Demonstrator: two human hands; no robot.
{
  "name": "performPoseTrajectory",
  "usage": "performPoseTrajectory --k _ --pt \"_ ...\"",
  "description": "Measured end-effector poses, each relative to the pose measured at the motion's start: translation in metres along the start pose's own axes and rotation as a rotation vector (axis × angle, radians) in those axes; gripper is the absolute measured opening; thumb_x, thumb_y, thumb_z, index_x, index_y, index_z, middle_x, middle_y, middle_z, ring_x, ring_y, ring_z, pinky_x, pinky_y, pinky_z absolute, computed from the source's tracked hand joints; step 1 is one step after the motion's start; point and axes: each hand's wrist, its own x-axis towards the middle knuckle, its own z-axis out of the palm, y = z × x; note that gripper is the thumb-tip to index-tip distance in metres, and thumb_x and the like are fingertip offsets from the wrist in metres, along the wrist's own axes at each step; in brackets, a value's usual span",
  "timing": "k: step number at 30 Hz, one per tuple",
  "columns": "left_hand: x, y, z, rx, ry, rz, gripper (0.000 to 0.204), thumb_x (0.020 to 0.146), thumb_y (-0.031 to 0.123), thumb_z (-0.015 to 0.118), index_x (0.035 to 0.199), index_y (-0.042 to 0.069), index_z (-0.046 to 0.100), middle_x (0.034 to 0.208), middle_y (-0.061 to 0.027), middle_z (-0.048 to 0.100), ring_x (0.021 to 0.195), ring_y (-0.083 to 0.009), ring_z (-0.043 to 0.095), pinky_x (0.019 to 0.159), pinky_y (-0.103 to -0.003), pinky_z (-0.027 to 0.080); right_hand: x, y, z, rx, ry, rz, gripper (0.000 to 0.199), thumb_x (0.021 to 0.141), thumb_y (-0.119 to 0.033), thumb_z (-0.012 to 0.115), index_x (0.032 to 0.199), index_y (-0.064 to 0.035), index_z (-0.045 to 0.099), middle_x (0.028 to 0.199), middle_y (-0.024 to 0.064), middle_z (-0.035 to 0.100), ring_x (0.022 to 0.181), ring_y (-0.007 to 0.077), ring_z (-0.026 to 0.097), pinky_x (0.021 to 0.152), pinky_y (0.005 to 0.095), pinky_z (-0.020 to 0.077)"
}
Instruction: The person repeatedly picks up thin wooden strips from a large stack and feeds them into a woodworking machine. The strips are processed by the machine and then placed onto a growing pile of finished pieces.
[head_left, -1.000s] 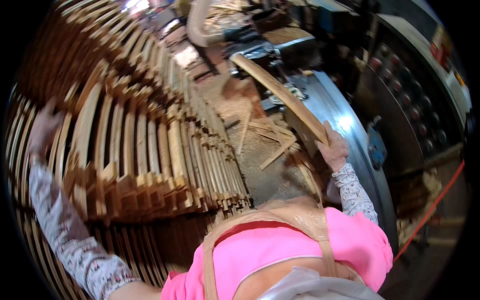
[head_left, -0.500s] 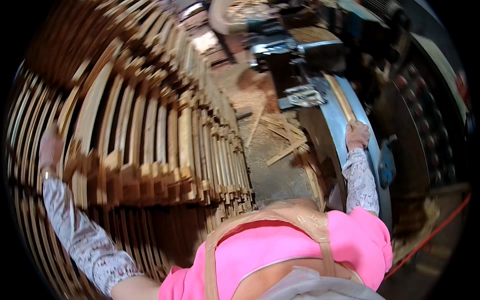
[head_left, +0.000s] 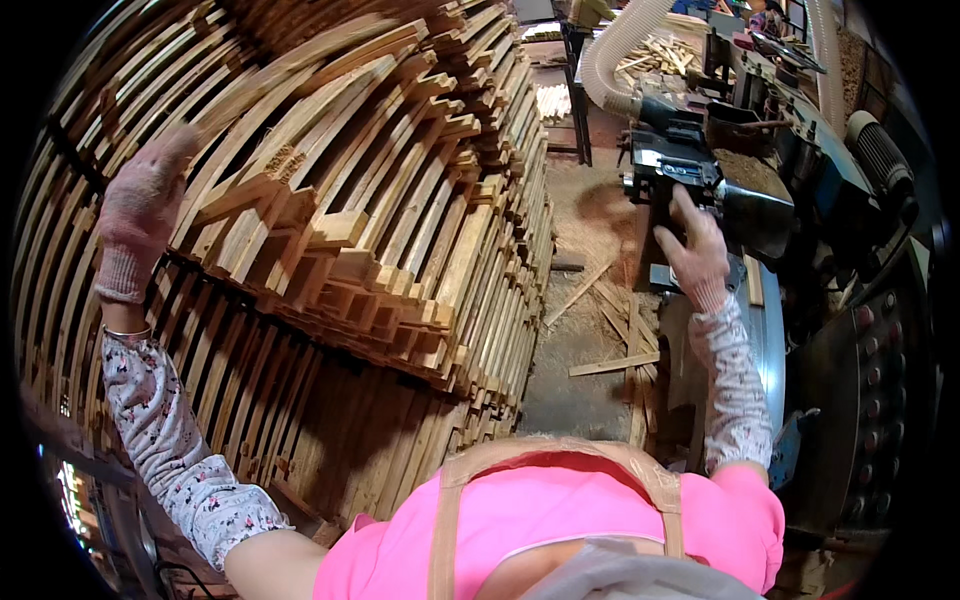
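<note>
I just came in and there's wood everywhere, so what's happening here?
A person in gloves is between a big stack of wooden pieces and a machine. The left hand is raised at the stack's edge; whether it has a grip on a piece is hard to tell. The right hand reaches toward the machine with its fingers spread, and nothing shows in it. One wooden strip lies on the metal table beside that hand.

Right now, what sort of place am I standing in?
Probably a woodworking shop: there are stacked wooden strips, a metal machine, and a ribbed hose leading to it.
</note>
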Motion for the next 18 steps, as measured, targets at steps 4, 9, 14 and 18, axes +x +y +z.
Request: performPoseTrajectory --k 4,9,14,18 --pt "0.056 0.06 0.003 -0.116 0.257 0.373 0.066 0.094 0.005 0.068 0.155 0.023 0.05 0.149 -0.007 0.06 0.131 -0.0263 0.063 0.112 -0.04 0.053 0.061 -0.05 -0.007 -0.101 0.277 -0.48 0.095 0.078 -0.051 0.087 0.157 -0.0171 0.048 0.153 0.0169 0.055 0.144 0.0365 0.048 0.119 0.0502 0.039" --pt "0.146 0.188 -0.031 0.012 0.47 0.789 0.064 0.095 0.015 0.069 0.155 0.024 0.046 0.147 -0.0025 0.059 0.136 -0.0228 0.058 0.116 -0.042 0.049 0.02 -0.041 -0.048 0.089 -0.156 -0.416 0.085 0.076 -0.027 0.087 0.153 -0.0139 0.054 0.142 0.0191 0.063 0.129 0.0351 0.062 0.108 0.0419 0.0511" --pt "0.196 0.239 -0.021 -0.173 0.452 0.754 0.047 0.097 0.016 0.065 0.144 0.016 0.058 0.139 -0.0031 0.066 0.132 -0.0233 0.061 0.116 -0.039 0.048 -0.153 -0.015 -0.068 0.339 -0.228 0.261 0.068 0.085 -0.015 0.079 0.148 -0.0041 0.057 0.129 0.022 0.068 0.125 0.032 0.065 0.106 0.0381 0.0498" --pt "0.211 0.202 -0.03 -0.191 0.13 0.432 0.056 0.097 0.009 0.067 0.151 0.017 0.054 0.145 -0.0033 0.064 0.134 -0.0223 0.061 0.114 -0.039 0.05 -0.298 -0.017 -0.09 0.434 -0.044 0.761 0.06 0.088 -0.006 0.073 0.145 0.0032 0.057 0.146 0.0179 0.061 0.138 0.0281 0.055 0.117 0.0371 0.0412"
